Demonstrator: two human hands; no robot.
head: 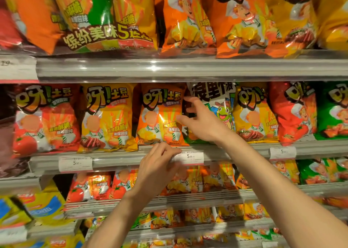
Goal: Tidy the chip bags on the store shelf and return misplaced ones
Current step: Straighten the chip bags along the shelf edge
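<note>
**Two hands at the middle shelf of chip bags**

The place is a store aisle with several metal shelves one above the other, all full of bright chip bags. The middle shelf (pixel 131 160) has a grey front rail with a clear strip and white price tags; one price tag (pixel 190 157) sits at its centre.

I take the orange bag (pixel 160 115) on this shelf as the landmark. It stands upright, its long axis vertical, the printed front facing outward to the aisle, the top seal just under the shelf above. Left of it stands a yellow bag (pixel 108 115) and further left a red bag (pixel 45 117), both upright and facing out in the same way. Just right of the orange bag stands a white bag (pixel 218 100) with a green cartoon figure, a different kind from its neighbours; it is also upright, and its lower part is hidden behind the hand. Right of it comes another yellow bag (pixel 253 114).

The right hand (pixel 202 122) reaches to the edge between the orange bag and the white bag, fingers spread and apart, holding nothing; whether the fingertips touch a bag I cannot tell. The left hand (pixel 160 164) is below the orange bag, on the shelf rail, its fingers bent down over the rail beside the price tag; I cannot tell if it grips anything.
</note>
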